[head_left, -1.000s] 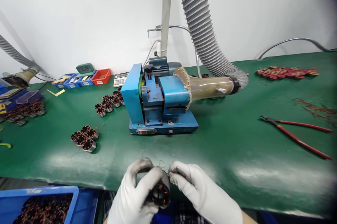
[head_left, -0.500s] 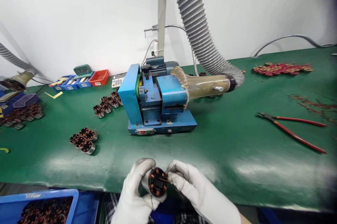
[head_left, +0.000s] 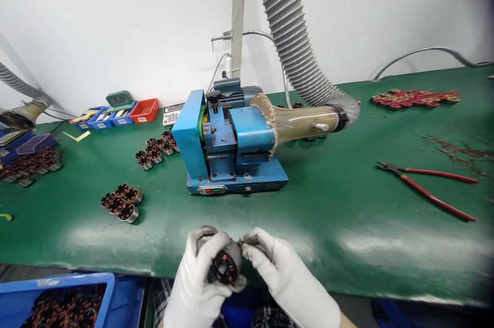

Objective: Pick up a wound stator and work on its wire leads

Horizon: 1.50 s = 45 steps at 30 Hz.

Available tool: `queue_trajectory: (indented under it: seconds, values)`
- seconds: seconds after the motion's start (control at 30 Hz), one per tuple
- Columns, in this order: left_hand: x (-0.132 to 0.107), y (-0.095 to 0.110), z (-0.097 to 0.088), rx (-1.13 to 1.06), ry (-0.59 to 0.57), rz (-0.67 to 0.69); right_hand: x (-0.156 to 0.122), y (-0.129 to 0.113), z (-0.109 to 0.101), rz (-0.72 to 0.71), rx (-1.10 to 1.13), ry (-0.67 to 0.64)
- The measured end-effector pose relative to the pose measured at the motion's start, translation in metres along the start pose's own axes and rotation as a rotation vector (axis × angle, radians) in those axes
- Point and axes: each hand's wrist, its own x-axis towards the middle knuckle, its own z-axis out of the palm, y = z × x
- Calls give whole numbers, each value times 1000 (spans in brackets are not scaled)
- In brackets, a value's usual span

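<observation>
My left hand [head_left: 200,279], gloved, fingers clamped round a wound stator [head_left: 226,265] at the near edge of the green bench [head_left: 347,225]. Right hand [head_left: 283,276] fingertips pinched on its upper rim; any wire there is too fine to see. Ahead: blue machine [head_left: 231,143] with ribbed extraction hose [head_left: 293,35]. Stator cluster [head_left: 121,202] left, red-handled pliers [head_left: 424,186] right. Blue bin [head_left: 57,299] cut off below. Wrists out of frame.
</observation>
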Motion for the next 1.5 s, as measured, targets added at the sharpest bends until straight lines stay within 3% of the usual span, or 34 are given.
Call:
queue_trajectory:
  seconds: [0.1, 0.17, 0.2, 0.27, 0.33, 0.4, 0.47, 0.5, 0.57, 0.63, 0.7, 0.8, 0.87, 1.0, 1.07, 1.17, 1.3, 1.4, 1.5]
  values:
    - [-5, 1, 11, -226, 20, -152, -2, 8, 7, -130, -254, 181]
    - [-6, 3, 18, -308, 94, -296, -1, 10, 11, -108, -221, 190]
    - [-6, 4, 20, -316, 135, -332, 1, 10, 13, -35, -98, 143]
    - [-7, 3, 24, -147, 198, -259, 6, 12, 15, 175, 356, -25]
    - [-9, -3, 28, 82, 174, -106, 14, 17, 16, 357, 857, -198]
    - [-12, -12, 32, 125, 127, -4, 23, 25, 16, 453, 1063, -279]
    - [-14, -25, 37, 29, 27, -72, 32, 31, 14, 496, 806, -288]
    - [-14, -32, 39, -6, -29, -111, 35, 32, 11, 459, 511, -290]
    - [-14, -43, 42, -32, -107, -150, 40, 29, 6, 269, -236, -346]
    - [-11, -51, 41, -65, -131, -110, 45, 23, 0, 0, -874, -489]
    - [-7, -55, 39, -102, -149, -66, 50, 19, -8, -196, -1173, -658]
    - [-2, -55, 35, -128, -178, -65, 61, 23, -26, -242, -1047, -739]
    - [-1, -55, 33, -141, -193, -75, 66, 30, -45, -132, -898, -726]
    - [-3, -53, 32, -142, -197, -68, 66, 34, -72, 65, -846, -591]
    - [-4, -51, 33, -120, -179, -91, 59, 25, -65, 34, -697, -458]
    - [-6, -49, 37, -64, -88, -118, 48, 13, -27, -82, -616, -289]
    - [-9, -49, 40, -51, -44, -147, 48, 18, 12, 84, -526, -134]
    - [-10, -50, 38, -119, -99, -159, 55, 28, 6, 287, -598, -76]
    - [-10, -51, 36, -134, -124, -159, 55, 29, -10, 371, -633, -172]
